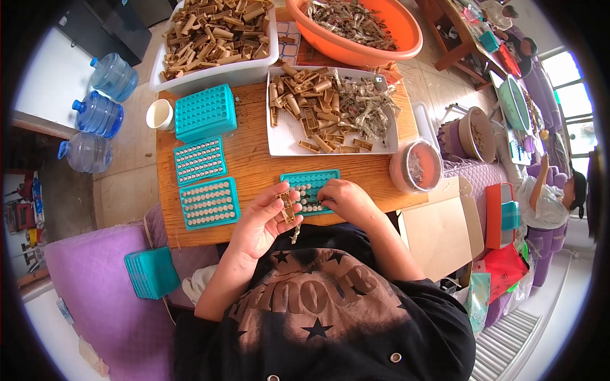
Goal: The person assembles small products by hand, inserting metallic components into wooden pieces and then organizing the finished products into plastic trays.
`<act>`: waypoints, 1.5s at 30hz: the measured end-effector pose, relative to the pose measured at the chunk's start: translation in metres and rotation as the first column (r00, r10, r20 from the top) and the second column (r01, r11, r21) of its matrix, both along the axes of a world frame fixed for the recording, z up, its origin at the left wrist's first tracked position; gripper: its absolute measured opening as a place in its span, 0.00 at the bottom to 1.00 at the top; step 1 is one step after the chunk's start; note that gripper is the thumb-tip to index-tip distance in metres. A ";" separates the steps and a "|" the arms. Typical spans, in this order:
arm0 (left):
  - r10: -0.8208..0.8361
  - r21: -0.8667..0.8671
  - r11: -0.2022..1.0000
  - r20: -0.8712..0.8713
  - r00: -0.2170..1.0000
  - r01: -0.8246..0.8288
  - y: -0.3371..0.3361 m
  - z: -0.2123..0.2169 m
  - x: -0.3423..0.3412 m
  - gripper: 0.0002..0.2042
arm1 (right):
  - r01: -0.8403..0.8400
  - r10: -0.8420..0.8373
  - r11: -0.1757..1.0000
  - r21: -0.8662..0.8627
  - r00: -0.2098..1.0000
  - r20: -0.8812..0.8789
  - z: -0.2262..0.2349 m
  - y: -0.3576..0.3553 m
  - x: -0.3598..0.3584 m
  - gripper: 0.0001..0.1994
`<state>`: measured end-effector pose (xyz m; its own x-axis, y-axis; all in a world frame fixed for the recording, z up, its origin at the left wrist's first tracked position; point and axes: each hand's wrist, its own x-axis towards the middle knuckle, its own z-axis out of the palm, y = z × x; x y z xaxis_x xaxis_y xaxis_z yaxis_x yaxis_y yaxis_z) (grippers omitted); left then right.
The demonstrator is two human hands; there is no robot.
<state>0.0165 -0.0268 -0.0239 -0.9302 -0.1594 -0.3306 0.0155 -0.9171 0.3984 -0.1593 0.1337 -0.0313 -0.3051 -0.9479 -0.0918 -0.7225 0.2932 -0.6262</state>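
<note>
My left hand [254, 219] holds up a tan plastic casing [288, 207], pinched between thumb and fingers with its hollow side showing. A small bundle of thin, pale strands [296, 233] dangles just below it. My right hand [351, 202] reaches into a teal tray [293, 176] in front of me, its fingertips bent down together among small round whitish parts [304, 190]. What those fingertips grip, if anything, is hidden. Part of the tray's right side lies beneath this hand.
Two filled teal trays [209, 202] lie to the left, beside stacked teal trays [204, 113] and a white cup [160, 115]. A white box lid [283, 145] holds tan casings and wire bundles. Behind stand a casing bin [213, 75] and an orange basin [356, 58]; a tub [416, 166] sits right.
</note>
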 end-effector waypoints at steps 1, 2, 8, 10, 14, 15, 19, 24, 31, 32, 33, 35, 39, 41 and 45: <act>-0.014 0.022 1.000 -0.003 1.000 0.014 0.001 0.001 -0.001 0.16 | -0.006 0.006 1.000 0.016 1.000 -0.004 0.001 -0.001 0.000 0.06; -0.028 0.045 0.999 -0.005 1.000 0.028 0.002 0.003 -0.001 0.16 | -0.006 0.006 1.000 0.015 1.000 -0.005 0.003 -0.001 0.001 0.06; -0.001 -0.074 0.997 0.093 0.996 0.008 0.009 0.019 -0.008 0.17 | 0.365 -0.275 0.910 -0.196 0.886 0.373 0.056 -0.019 0.029 0.06; -0.005 -0.097 0.995 0.091 0.996 0.013 0.010 0.019 -0.008 0.17 | 0.362 -0.244 0.842 -0.401 0.917 0.315 0.066 -0.027 0.042 0.07; -0.006 -0.232 0.972 0.137 0.990 0.038 0.012 0.015 -0.007 0.17 | 0.260 -0.236 0.833 -0.488 0.965 0.113 0.057 -0.033 0.052 0.09; -0.001 -0.233 0.972 0.138 0.990 0.033 0.012 0.015 -0.007 0.17 | 0.223 -0.199 0.858 -0.462 0.975 0.101 0.054 -0.031 0.051 0.08; 0.012 -0.161 0.987 0.124 0.992 0.008 0.014 0.024 -0.007 0.17 | 0.283 -0.197 0.837 -0.468 0.954 0.225 0.061 -0.031 0.048 0.09; -0.006 -0.163 0.986 0.112 0.994 0.025 0.013 0.023 -0.007 0.17 | 0.204 -0.148 0.824 -0.528 0.978 0.148 0.057 -0.034 0.049 0.12; -0.046 -0.227 0.971 0.157 0.987 0.081 0.013 0.019 -0.010 0.16 | 0.114 -0.105 0.873 -0.474 0.993 0.047 0.057 -0.030 0.046 0.12; -0.052 -0.194 0.978 0.138 0.989 0.078 0.013 0.019 -0.010 0.16 | 0.112 -0.102 0.873 -0.475 0.994 0.048 0.057 -0.028 0.045 0.12; -0.050 -0.193 0.978 0.138 0.989 0.076 0.012 0.021 -0.011 0.16 | 0.201 -0.146 0.867 -0.456 0.977 0.155 0.055 -0.025 0.042 0.11; -0.063 -0.036 0.997 0.100 0.993 0.066 0.008 0.025 -0.012 0.16 | 0.357 -0.275 0.862 -0.359 0.925 0.261 0.058 -0.018 0.034 0.10; -0.088 0.032 0.996 0.063 0.994 0.087 0.005 0.024 -0.013 0.16 | 0.286 -0.274 0.954 -0.090 0.953 0.129 0.034 0.013 0.011 0.09; -0.086 0.099 0.992 0.078 0.993 0.078 0.005 0.026 -0.013 0.16 | 0.148 -0.144 0.988 0.047 0.986 -0.078 0.019 0.024 0.009 0.09; -0.095 0.106 0.991 0.080 0.992 0.087 0.006 0.026 -0.015 0.16 | 0.172 -0.172 0.985 0.020 0.985 -0.015 0.003 0.029 0.012 0.08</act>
